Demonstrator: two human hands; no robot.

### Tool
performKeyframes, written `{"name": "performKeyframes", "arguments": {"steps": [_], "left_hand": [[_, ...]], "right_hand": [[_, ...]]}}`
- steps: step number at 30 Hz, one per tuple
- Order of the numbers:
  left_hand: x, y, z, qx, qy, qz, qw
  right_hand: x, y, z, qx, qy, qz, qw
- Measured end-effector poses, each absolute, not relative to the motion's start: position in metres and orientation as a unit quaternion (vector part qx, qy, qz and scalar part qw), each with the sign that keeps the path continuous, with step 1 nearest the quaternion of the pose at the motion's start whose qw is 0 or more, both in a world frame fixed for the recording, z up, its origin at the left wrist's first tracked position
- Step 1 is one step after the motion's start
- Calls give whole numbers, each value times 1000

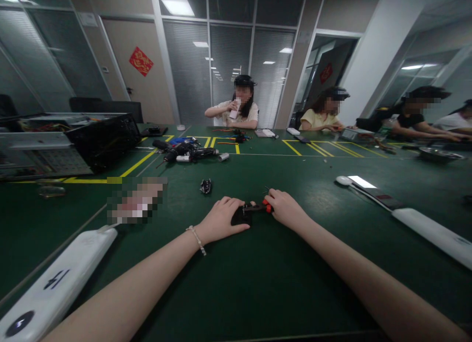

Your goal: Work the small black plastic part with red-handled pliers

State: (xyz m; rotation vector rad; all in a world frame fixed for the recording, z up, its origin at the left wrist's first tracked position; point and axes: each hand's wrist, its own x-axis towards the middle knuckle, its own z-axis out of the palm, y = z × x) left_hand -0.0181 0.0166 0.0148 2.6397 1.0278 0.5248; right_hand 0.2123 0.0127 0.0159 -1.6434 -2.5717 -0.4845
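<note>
on our surface (236, 288), our left hand (221, 219) grips a black part (240, 217); right of it, our right hand (286, 207) grips a red-handled tool (267, 204).

Left hand (223, 218) holding a small black part (238, 217) low over the green table (258, 288), right hand (285, 210) gripping red-handled pliers (257, 208) right up at it; dark scrap (205, 186) just beyond, cables (184, 149) farther off, and a person (248, 117) opposite holding up a cup (234, 110)!
</note>
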Motion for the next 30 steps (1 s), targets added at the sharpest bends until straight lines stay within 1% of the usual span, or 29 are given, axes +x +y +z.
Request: {"name": "performKeyframes", "arguments": {"steps": [18,25,30], "left_hand": [[-17,15,18,905,367,161,141],[-18,16,17,909,356,170,135],[-17,16,15,909,357,180,116]], "right_hand": [[214,13,15,-529,-833,-157,42],[214,12,17,-515,-841,-156,46],[213,13,15,-530,-832,-161,34]]}}
